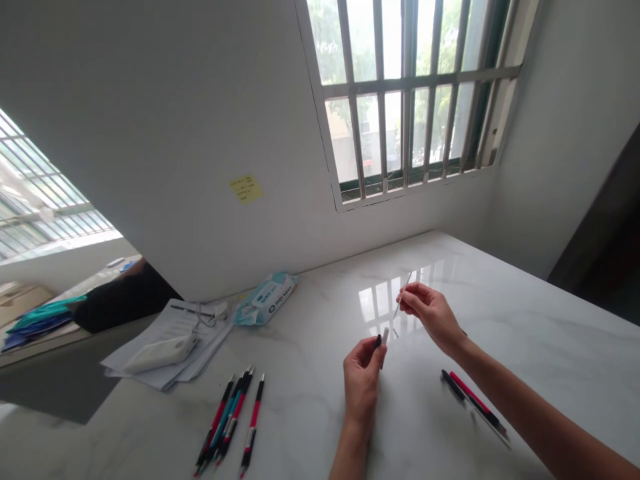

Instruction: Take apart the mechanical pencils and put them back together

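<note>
Right hand [431,315] pinches a thin pen refill [403,295] between thumb and fingertips [406,296]. Long axis is tilted, upper end pointing up and away toward the window [410,97], lower end toward the left hand. Left hand [361,380] is closed on a short dark-and-white pen part [383,340], held nearly upright, dark end up; exact shape too small to tell. Both items are in the air above the white marble counter [520,313], close together but not touching. Both forearms reach in from the bottom edge, right one angled across from the lower right. Two black-and-red pens [473,403] lie just beside the right forearm. A bundle of black, red and teal pens [230,420] lies left of the left hand. Further left: a paper stack [170,350] under a white pouch [160,353], and a wet-wipes pack [266,300] by the wall.
</note>
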The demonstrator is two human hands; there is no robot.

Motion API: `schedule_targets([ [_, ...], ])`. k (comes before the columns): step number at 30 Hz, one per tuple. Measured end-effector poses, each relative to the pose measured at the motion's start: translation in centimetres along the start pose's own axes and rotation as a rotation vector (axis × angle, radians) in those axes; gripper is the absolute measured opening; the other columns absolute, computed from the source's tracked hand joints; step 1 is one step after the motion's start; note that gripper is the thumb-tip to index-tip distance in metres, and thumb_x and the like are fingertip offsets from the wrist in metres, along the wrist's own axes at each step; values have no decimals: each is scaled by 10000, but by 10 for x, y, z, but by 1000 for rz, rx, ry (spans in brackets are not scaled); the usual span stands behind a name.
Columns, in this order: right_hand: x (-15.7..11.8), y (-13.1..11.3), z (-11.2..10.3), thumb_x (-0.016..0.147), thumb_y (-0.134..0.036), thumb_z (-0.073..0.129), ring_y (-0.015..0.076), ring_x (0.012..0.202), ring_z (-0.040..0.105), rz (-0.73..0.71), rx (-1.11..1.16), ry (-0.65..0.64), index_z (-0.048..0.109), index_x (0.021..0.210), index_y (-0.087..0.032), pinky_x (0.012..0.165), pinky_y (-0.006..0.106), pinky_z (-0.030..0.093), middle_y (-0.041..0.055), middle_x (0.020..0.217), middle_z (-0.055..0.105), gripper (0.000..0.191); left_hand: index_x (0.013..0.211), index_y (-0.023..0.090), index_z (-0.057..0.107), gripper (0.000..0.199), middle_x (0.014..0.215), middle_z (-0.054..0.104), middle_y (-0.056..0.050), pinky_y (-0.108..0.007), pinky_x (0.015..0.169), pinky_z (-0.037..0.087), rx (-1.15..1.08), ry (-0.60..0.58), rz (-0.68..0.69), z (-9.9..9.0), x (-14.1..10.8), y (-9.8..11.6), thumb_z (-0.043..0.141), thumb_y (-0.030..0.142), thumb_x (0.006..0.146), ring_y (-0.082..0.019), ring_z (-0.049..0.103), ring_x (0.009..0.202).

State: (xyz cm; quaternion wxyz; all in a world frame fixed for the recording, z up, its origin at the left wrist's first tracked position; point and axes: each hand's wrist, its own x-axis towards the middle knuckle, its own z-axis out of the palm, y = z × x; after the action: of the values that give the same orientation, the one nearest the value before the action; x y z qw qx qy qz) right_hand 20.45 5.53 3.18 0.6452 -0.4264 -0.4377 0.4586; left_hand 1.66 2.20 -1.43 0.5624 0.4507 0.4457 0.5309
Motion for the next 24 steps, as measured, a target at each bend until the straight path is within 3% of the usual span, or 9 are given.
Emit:
schedule_targets([
  [5, -10, 16, 0, 863, -518, 761, 207, 781, 685, -34, -139, -123, 688, 925, -210, 705, 330, 521, 59, 852, 733, 322, 919, 172, 824, 368, 866, 777, -83, -300, 746, 541, 7, -17, 10, 0, 2, -2, 890, 468, 710, -195, 671, 778],
  [12, -10, 11, -5, 864, -502, 764, 193, 773, 700, -54, -119, -52, 681, 927, -216, 720, 322, 530, 48, 868, 745, 305, 913, 179, 827, 315, 899, 794, -89, -318, 814, 559, 25, -50, 13, 2, 1, -2, 873, 437, 738, -215, 703, 830],
  [17, -14, 11, -2, 863, -497, 768, 202, 794, 694, -34, -181, -209, 692, 910, -222, 738, 325, 527, 39, 862, 746, 289, 913, 175, 822, 306, 890, 790, -83, -307, 812, 553, 20, -67, 28, 3, 1, -2, 876, 421, 740, -207, 701, 834],
  [20, -15, 10, -4, 936, -520, 671, 218, 823, 685, -68, -394, -356, 748, 899, -232, 747, 333, 519, 44, 874, 754, 300, 925, 176, 816, 333, 876, 781, -71, -293, 790, 547, -10, -39, 32, 2, 2, -2, 888, 434, 726, -190, 690, 810],
  [24, -10, 18, -16, 978, -490, 595, 231, 791, 674, -197, -858, -239, 777, 878, -247, 773, 361, 504, 45, 856, 761, 320, 914, 176, 805, 368, 855, 767, -58, -270, 758, 535, -54, 10, 27, 1, 5, -4, 918, 444, 688, -160, 668, 772],
])
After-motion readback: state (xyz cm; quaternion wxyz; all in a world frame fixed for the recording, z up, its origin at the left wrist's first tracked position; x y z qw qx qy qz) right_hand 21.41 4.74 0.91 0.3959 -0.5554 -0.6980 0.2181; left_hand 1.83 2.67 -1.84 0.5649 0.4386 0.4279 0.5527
